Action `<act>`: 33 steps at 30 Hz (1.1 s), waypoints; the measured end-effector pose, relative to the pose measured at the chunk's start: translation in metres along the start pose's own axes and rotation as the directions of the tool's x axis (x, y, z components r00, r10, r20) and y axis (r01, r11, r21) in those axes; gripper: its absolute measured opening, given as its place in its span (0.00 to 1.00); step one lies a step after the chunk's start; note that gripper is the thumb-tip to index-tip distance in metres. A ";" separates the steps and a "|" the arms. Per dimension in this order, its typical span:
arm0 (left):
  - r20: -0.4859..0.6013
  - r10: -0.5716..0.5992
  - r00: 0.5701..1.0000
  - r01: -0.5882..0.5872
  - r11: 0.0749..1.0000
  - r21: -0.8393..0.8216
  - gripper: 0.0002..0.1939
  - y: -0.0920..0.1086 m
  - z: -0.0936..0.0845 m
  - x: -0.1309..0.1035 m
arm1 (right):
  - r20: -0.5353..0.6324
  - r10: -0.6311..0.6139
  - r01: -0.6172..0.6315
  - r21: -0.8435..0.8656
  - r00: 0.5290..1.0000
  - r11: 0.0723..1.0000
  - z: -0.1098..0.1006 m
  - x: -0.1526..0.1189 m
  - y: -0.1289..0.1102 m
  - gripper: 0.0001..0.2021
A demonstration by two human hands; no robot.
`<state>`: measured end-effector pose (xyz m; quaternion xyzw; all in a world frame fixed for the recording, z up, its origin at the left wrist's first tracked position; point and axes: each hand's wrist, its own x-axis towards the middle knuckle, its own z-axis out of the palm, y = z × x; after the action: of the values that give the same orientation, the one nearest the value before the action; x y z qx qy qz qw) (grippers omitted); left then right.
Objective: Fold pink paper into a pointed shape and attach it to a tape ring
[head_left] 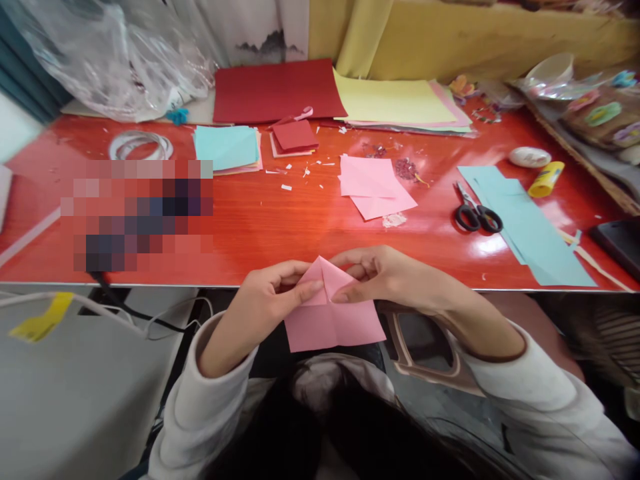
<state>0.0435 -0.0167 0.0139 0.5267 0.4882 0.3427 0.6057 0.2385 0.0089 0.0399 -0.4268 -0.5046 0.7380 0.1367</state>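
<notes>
The head view gives us a pink sheet (335,328) gripped from both sides, its pointed tip just above and between our thumbs and its wide, unfolded part hanging below them. Our left hand (273,293) pinches the left flap and our right hand (393,277) the right one, each grip narrow, thumb on the front face and fingers mostly hidden behind the paper.

As we judge it, the main risk is a crooked fold: if one thumb slides while the other presses, the flaps could overlap or gape at the middle seam, and the tip would come out blunt. The lower part has no support below our grip, so pressing hard there could buckle it or set a stray crease. We hold the sheet at the near edge of the red table (240,233), not flat on it, which makes an even crease harder to get.

Both our forearms come up from below and angle inward, with wrists bent and hands facing each other. The white sleeves (530,387) end behind the wrists, clear of the paper. Beyond our grip lie loose pink sheets (367,177); further right, the scissors (479,210).
</notes>
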 end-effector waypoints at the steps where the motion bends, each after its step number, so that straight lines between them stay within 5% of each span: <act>1: -0.019 0.019 1.000 -0.019 1.000 0.024 0.12 0.002 -0.001 0.001 | -0.008 0.002 -0.002 0.005 1.000 1.000 0.000 0.000 -0.001 0.15; 13: -0.160 0.259 0.953 -0.203 0.932 0.299 0.10 0.005 0.009 0.010 | 0.021 -0.136 0.136 -0.267 0.991 0.954 -0.004 -0.001 0.000 0.12; 18: -0.150 0.277 0.949 -0.225 0.928 0.297 0.09 0.003 0.013 0.009 | -0.068 -0.171 0.132 -0.390 0.983 0.911 -0.004 0.002 0.003 0.22; 33: -0.241 0.257 0.936 -0.200 0.950 0.239 0.09 -0.002 0.015 0.012 | -0.159 -0.260 0.132 -0.554 0.952 0.822 -0.004 -0.001 0.014 0.25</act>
<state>0.0613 -0.0102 0.0083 0.5899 0.5347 0.4257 0.4301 0.2451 0.0049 0.0280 -0.4748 -0.7130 0.4952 0.1445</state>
